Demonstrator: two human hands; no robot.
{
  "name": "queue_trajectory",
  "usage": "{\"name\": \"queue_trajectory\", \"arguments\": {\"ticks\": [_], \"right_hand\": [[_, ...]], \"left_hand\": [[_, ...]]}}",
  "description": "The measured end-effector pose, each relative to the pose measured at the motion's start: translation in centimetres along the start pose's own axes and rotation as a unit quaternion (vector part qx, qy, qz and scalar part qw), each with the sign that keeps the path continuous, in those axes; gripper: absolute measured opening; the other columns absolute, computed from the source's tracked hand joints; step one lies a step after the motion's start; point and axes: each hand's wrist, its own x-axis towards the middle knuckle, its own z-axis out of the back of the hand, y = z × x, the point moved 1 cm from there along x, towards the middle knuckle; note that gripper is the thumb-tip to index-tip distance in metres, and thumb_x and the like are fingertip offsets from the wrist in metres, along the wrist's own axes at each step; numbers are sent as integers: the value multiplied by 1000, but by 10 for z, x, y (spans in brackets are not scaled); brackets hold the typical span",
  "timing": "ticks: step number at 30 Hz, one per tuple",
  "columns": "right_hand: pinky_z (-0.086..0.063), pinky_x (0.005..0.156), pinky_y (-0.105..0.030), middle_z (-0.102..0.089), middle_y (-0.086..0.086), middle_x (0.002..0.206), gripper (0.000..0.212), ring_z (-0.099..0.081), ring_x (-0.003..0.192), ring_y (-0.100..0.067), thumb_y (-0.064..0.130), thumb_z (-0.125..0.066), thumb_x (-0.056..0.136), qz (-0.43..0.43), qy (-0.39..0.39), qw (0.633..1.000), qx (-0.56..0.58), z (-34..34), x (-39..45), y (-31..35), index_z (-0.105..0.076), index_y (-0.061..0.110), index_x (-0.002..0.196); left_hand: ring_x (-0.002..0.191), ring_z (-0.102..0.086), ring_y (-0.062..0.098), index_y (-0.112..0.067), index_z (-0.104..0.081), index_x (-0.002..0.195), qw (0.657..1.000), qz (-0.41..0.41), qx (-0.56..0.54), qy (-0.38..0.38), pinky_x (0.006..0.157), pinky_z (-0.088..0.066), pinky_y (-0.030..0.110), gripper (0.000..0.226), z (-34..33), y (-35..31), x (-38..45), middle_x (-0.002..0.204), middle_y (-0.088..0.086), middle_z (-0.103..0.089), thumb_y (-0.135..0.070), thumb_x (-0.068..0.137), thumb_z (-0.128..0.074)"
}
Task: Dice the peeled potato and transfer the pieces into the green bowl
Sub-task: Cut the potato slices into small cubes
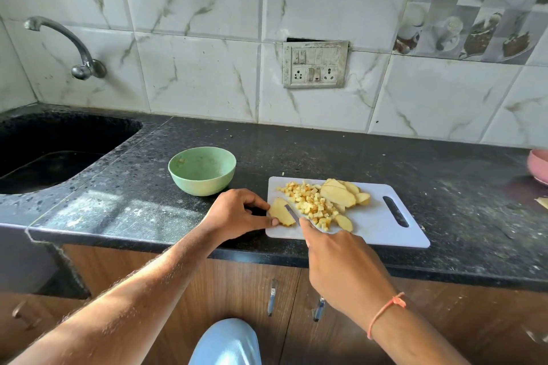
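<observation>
White plastic cutting board [376,228] with a slot handle at its right end, lying on a black speckled stone counter [296,151] close to the front edge. Potato slice [281,215] flat at the board's left edge, pinched between thumb and fingertips of the left hand [237,213], fingers curled round its near and far sides. Knife [292,214] gripped in the right hand [341,261], index finger extended along the spine, blade laid across the held slice; handle hidden inside the fist. Heap of diced potato [311,204] at the board's centre, just right of the blade. Stack of uncut potato slices [344,194] leaning behind and to the right of the dice, one further slice [344,222] lying apart near the front. Green bowl [202,170] standing on the counter just left of the board and behind the left hand, almost empty, a few scraps on its inner wall. Orange thread bracelet [382,314] on the right wrist. Black sink [59,151] and wall tap [74,47] at far left; switch plate [315,64] on marble-patterned tiles; pink bowl [538,166] cut off at the right edge.
</observation>
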Motion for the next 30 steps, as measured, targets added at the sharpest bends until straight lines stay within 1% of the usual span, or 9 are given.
{"name": "queue_trajectory", "arguments": {"ticks": [2, 5, 9, 14, 17, 21, 24, 27, 30], "right_hand": [[-60, 63, -36, -67, 0, 88, 57, -64, 73, -15, 19, -44, 104, 4, -3, 1000, 10, -5, 11, 4, -33, 29, 159], [-47, 55, -35, -63, -1, 83, 59, -60, 71, -19, 14, -44, 101, 6, -8, 1000, -6, -12, 25, 9, -35, 26, 158], [-55, 61, -38, -68, -6, 90, 55, -64, 77, -25, 13, -48, 100, 10, 4, 1000, -25, -18, 40, 14, -42, 23, 153], [-41, 55, -33, -53, -1, 77, 51, -54, 71, -23, 12, -48, 97, 8, 16, 999, -46, -23, 53, 20, -48, 23, 147], [-40, 57, -33, -55, -3, 79, 52, -54, 72, -25, 11, -47, 98, 19, 15, 997, -70, -24, 51, 21, -46, 22, 149], [-36, 58, -34, -69, -9, 100, 61, -63, 87, -28, 11, -44, 101, 35, 15, 996, -76, -22, 37, 17, -33, 22, 160], [-34, 51, -30, -61, -5, 89, 64, -50, 73, -23, 11, -42, 101, 29, 32, 997, -61, -19, 20, 13, -26, 23, 162], [-45, 59, -35, -53, 0, 77, 69, -50, 69, -20, 9, -41, 101, 26, 59, 996, -62, -17, 0, 12, -17, 23, 164], [-44, 58, -36, -47, 2, 71, 70, -47, 61, -17, 9, -40, 101, 18, 68, 996, -57, -14, -17, 9, -12, 24, 163]], "left_hand": [[84, -70, 5, -37, -82, 94, 1000, -4, -2, 0, 79, -60, 34, 40, 0, -1, 0, 97, -22, -75, -63, 64, -93], [79, -68, 2, -37, -83, 92, 1000, -4, -5, -3, 74, -59, 26, 37, 1, -2, 0, 95, -23, -75, -59, 65, -94], [76, -66, -1, -38, -82, 88, 1000, 6, -13, -10, 68, -56, 20, 37, 0, 1, 0, 91, -23, -75, -60, 62, -96], [75, -67, 0, -38, -81, 86, 1000, 2, -15, -13, 67, -56, 20, 37, -1, 3, 2, 91, -23, -74, -61, 61, -96], [76, -68, 1, -38, -82, 86, 1000, 3, -15, -13, 69, -58, 22, 38, -1, 3, 2, 91, -22, -75, -62, 61, -96], [77, -68, 0, -38, -82, 87, 1000, 5, -11, -11, 70, -58, 22, 37, -1, 1, 1, 92, -22, -75, -61, 62, -95], [76, -67, -1, -38, -82, 88, 1000, 7, -8, -11, 68, -56, 20, 37, 0, 1, 1, 92, -23, -75, -61, 62, -95], [73, -64, -4, -37, -82, 87, 1000, 9, -6, -13, 63, -50, 14, 36, 0, -1, 0, 91, -23, -75, -61, 63, -96], [78, -67, -2, -38, -82, 88, 1000, 14, -2, -8, 67, -53, 16, 35, 0, -3, -1, 91, -23, -75, -60, 64, -95]]}}
